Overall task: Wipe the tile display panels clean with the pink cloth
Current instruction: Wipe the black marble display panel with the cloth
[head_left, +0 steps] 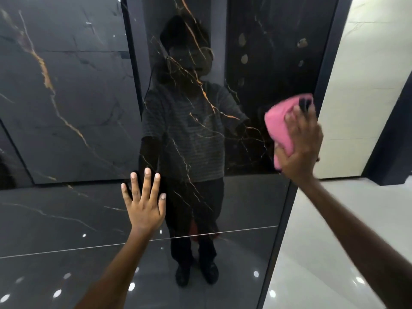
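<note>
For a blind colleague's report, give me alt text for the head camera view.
The right hand presses a pink cloth against a glossy black marble tile panel near its right edge. The left hand rests flat, fingers spread, on the panel.

No readable text appears anywhere in the picture. The glossy black tile panel (pixel 89 108) carries no label, brand, number or sign.
</note>
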### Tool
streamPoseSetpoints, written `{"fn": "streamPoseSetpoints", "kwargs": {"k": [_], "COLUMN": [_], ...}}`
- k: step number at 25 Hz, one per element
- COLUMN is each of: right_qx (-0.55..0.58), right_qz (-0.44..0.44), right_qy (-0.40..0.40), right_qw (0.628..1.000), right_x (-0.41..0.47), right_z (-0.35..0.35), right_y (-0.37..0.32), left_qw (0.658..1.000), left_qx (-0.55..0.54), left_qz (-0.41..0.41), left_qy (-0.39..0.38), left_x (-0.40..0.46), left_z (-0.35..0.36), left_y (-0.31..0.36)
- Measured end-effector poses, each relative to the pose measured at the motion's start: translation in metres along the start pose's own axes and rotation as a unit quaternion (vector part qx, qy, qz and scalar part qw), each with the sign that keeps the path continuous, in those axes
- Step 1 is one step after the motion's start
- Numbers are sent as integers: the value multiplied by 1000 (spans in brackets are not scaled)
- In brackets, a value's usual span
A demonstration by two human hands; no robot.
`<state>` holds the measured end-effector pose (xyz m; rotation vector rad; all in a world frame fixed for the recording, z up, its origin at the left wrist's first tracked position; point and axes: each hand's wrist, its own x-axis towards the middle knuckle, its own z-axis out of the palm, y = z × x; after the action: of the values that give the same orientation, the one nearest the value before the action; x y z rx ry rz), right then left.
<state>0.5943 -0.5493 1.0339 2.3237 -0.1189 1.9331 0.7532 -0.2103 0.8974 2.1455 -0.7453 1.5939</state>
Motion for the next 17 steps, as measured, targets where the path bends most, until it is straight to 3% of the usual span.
{"fn": "streamPoseSetpoints", "kwargs": {"k": [2, 4, 6, 7, 8, 10, 12, 13, 14, 15, 16, 17], "right_qx": [-32, -47, -26, -17, -12, 4, 40, 46, 37, 28, 19, 9], "right_qz": [-43, -273, -413, -412, -358, -146, 51, 77, 38, -60, -192, -328], "right_qy": [-91, -209, -229, -210, -168, -67, 31, 53, 48, 8, -72, -162], "right_qw": [994, 938, 881, 886, 918, 987, 997, 995, 997, 998, 979, 931], "right_x": [-92, -171, -181, -162, -131, -51, 5, 10, -4, -34, -75, -121], "right_z": [20, 28, 28, 27, 25, 15, 12, 17, 27, 40, 50, 56], "right_y": [-38, -72, -80, -75, -69, -51, -52, -66, -86, -111, -136, -154], "left_qw": [1000, 1000, 1000, 1000, 1000, 1000, 1000, 1000, 1000, 1000, 999, 998], "left_qx": [3, -2, -1, 1, 5, 9, 1, -3, -6, -8, -15, -28], "left_qz": [5, 8, 15, 14, 12, 7, 2, 0, -1, -3, -3, -4], "left_qy": [19, 23, 25, 23, 22, 13, 0, -6, -11, -20, -31, -47], "left_x": [0, -2, -1, 0, 2, 5, 4, 2, 1, 1, 3, 6], "left_z": [2, 0, -1, -1, -1, -3, -4, -5, -5, -7, -10, -14], "left_y": [1, 1, 0, 1, 1, 1, 2, 1, 1, 0, -1, -2]}}
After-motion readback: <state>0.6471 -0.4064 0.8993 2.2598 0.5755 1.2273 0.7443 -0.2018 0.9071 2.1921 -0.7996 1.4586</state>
